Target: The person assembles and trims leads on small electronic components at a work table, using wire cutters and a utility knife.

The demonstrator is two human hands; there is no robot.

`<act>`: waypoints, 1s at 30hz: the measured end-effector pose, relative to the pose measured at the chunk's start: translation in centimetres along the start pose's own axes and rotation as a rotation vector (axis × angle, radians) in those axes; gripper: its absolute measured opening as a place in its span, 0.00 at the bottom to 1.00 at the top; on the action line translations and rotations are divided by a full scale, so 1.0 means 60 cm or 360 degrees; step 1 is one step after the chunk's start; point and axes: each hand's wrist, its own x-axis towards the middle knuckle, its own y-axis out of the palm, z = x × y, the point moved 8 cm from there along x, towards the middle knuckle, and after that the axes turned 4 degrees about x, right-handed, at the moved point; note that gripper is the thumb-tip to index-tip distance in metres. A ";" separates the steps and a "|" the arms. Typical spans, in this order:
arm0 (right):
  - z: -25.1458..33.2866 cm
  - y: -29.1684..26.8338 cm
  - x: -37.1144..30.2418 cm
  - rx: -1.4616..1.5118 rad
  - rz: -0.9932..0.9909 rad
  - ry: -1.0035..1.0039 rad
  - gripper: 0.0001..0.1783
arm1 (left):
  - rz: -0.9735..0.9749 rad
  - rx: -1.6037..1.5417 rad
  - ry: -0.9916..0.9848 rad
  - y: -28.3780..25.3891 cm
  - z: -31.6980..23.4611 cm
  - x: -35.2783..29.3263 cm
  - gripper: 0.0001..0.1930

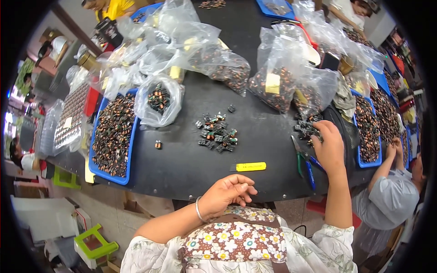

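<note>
My right hand (328, 142) is over a small heap of black parts (306, 129) at the right of the dark table. Its thumb and fingers are apart at the heap's edge, and no part shows gripped between them. Near the table's front edge hangs my left hand (233, 191), fingers loosely bent and apart, with nothing visible in it. Just beyond it lies a yellow utility knife (250, 167). Pliers with blue handles (310, 174) and a green-handled tool (299, 164) rest below the right hand. A pile of black and copper-coloured coil parts (217, 134) occupies the middle.
Blue trays (131, 154) (359, 159) full of copper coil parts stand on both sides. Clear plastic bags of parts (230, 68) (273, 86) crowd the back. A single coil part (158, 144) lies left of the pile. At the far right a co-worker (389, 193) handles parts.
</note>
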 end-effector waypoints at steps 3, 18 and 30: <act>0.042 0.016 0.003 0.0485 0.0027 -0.0030 0.10 | -0.0068 0.0005 0.0037 -0.022 -0.005 -0.001 0.10; 0.242 0.204 -0.074 0.0228 0.0763 -0.0909 0.08 | -0.1155 0.2948 0.1021 -0.075 -0.304 0.135 0.13; 0.153 0.188 0.019 0.1472 0.0679 0.0464 0.03 | -0.0691 0.1010 0.0986 -0.130 -0.274 0.050 0.10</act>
